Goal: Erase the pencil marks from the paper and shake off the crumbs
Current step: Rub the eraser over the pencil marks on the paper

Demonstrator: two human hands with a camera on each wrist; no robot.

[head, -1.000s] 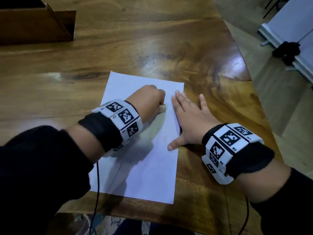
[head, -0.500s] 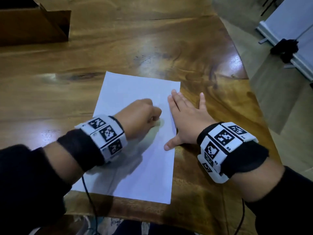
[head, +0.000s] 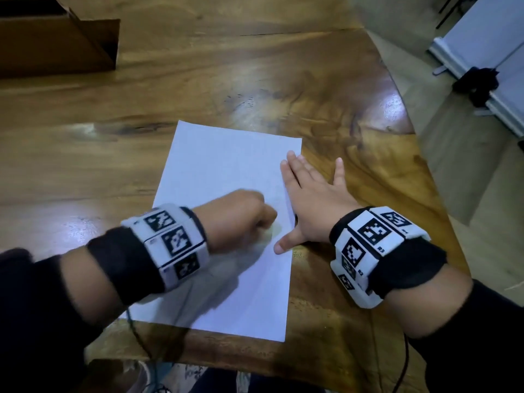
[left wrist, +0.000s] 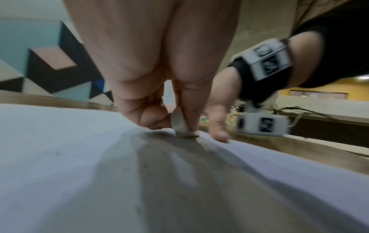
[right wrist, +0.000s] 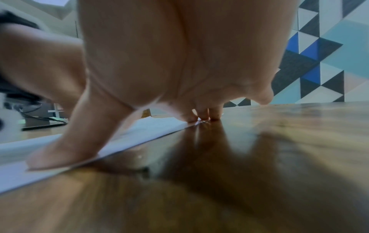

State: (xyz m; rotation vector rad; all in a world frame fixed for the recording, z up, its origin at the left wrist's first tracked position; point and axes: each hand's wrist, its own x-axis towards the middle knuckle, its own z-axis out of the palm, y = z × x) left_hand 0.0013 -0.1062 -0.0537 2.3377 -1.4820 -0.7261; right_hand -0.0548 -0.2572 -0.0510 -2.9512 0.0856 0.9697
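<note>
Left hand rubbing an eraser on the paper, right hand pinning the sheet flat.

The left hand is curled into a fist, blurred in the head view, so the eraser barely shows there; the left wrist view shows it pinched between thumb and fingers, its tip touching the paper. Just right of it, the right hand lies spread and flat, thumb and inner fingers on the sheet's right edge, little finger on the table. Faint marks beyond the fist are too pale to read. Left forearm hides the sheet's near-left corner. A box at far left is cut off.
</note>
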